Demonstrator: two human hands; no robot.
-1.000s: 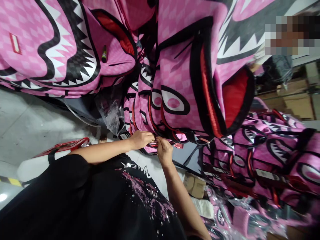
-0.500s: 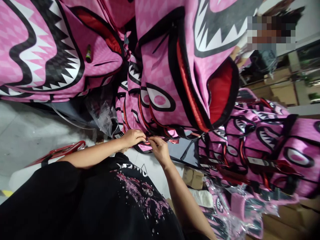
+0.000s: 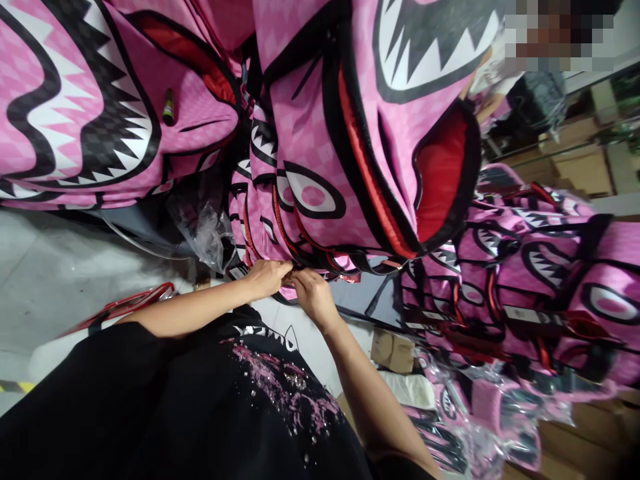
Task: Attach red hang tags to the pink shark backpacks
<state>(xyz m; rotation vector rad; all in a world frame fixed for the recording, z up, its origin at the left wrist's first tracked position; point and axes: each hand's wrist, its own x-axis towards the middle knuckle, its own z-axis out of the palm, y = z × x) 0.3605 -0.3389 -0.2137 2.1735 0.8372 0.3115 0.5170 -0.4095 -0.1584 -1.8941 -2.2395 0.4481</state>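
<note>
My left hand (image 3: 269, 277) and my right hand (image 3: 313, 293) meet close together at the near edge of a row of pink bags. Both have their fingers pinched, and whatever small part they hold is hidden between them. Just beyond the hands stands a large pink backpack (image 3: 320, 140) with a printed eye, white shark teeth and an unzipped, red-lined pocket. Narrower pink bags (image 3: 257, 220) are packed beside it on the left. Another pink backpack (image 3: 125, 100) lies further left, with a small dark green tube (image 3: 169, 107) on it.
Several pink bags with dark hang tags (image 3: 535, 320) fill the right side. Below them lie plastic-wrapped pink pieces (image 3: 487, 407) and a cardboard box (image 3: 393, 350). Crumpled clear plastic (image 3: 210, 237) is left of my hands. Another person (image 3: 493, 80) is at the upper right.
The view has shifted slightly, so the bags sit a little further left at the top. My hands stay pinched together at nearly the same spot, with the right fingers slightly closer to the left.
</note>
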